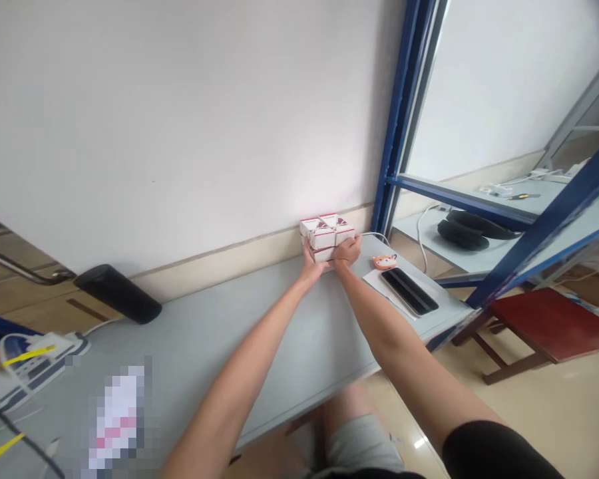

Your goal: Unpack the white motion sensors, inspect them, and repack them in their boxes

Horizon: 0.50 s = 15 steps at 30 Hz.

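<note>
Stack of small white-red boxes at far edge of surface, against wall. Left hand and right hand press stack from both sides. Likely light, thin cardboard, crushable; stack apt to shear; hold low, at sides.

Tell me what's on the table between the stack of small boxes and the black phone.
In the head view, an orange fox-shaped trinket sits between the small white-and-red boxes and the black phone, with the right hand beside it on the boxes.

A grey table carries stacked white-red boxes, a black cylinder and a phone.
</note>
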Available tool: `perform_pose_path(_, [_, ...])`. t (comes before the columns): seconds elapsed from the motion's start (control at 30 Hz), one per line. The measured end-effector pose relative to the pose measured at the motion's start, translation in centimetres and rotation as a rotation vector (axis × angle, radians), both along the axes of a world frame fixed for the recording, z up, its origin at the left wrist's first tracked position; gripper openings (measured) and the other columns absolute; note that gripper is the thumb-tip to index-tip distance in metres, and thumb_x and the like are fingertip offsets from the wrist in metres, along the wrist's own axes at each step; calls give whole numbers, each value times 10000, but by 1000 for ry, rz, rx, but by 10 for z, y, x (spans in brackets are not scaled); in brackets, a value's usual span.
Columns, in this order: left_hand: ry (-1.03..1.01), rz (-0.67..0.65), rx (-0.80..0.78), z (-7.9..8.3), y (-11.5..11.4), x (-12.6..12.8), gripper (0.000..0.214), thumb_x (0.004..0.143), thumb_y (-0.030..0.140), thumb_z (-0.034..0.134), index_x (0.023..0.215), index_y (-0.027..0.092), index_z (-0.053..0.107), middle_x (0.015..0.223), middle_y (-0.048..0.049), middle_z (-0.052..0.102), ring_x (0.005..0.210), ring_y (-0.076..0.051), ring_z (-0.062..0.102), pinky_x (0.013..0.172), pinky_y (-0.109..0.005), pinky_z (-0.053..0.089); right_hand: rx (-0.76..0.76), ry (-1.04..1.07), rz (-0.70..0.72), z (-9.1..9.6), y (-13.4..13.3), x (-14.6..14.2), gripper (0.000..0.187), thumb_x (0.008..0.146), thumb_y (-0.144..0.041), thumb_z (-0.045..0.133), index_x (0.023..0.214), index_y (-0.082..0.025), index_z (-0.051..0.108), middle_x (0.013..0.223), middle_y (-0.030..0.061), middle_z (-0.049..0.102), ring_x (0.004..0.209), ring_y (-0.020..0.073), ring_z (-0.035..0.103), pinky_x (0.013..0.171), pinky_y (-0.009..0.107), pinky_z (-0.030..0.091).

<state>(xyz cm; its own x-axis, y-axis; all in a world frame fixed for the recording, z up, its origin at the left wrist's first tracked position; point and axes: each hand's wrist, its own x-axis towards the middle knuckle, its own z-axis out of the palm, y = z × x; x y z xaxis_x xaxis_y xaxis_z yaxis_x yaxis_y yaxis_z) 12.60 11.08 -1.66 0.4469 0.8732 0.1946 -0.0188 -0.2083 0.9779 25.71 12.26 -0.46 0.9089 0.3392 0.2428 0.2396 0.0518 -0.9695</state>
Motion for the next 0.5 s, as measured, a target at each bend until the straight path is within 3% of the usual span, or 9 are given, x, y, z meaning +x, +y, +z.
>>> perform_pose_path(0.13, [130,19,33,-1,-8,-22,1268,760,247,795,1694,203,-61,1747,-211,206,1569,-378,348,1242,-548,362,2,20,3,0,-3,1,216,1059,-323,497,1065,-169,649,1007,71,675,928,226,649,873,409,525])
perform_pose_path(0.23, [265,18,92,-6,-29,-35,1075,827,233,701,1700,153,80,1716,-205,309,1574,-330,359,1288,-501,294,-1,25,14,-1,-4,3,279,1025,-405,645,1148,-155,666,1107,61,689,975,203,678,891,411,577])
perform_pose_path(0.37, [480,77,216,-12,-70,-44,855,915,218,553,1682,97,195,1736,-184,266,1619,-294,258,1330,-469,192,-6,20,29,-2,-5,5,304,1023,-404,657,1202,-158,665,1169,77,690,1005,212,689,893,419,595])
perform_pose_path(0.5, [683,138,311,-12,-105,-47,615,976,215,431,1570,57,457,1684,-170,395,1634,-285,202,1344,-445,134,-6,5,44,-2,-6,7,216,1054,-347,553,1123,-165,645,1083,75,680,982,225,669,891,420,555])
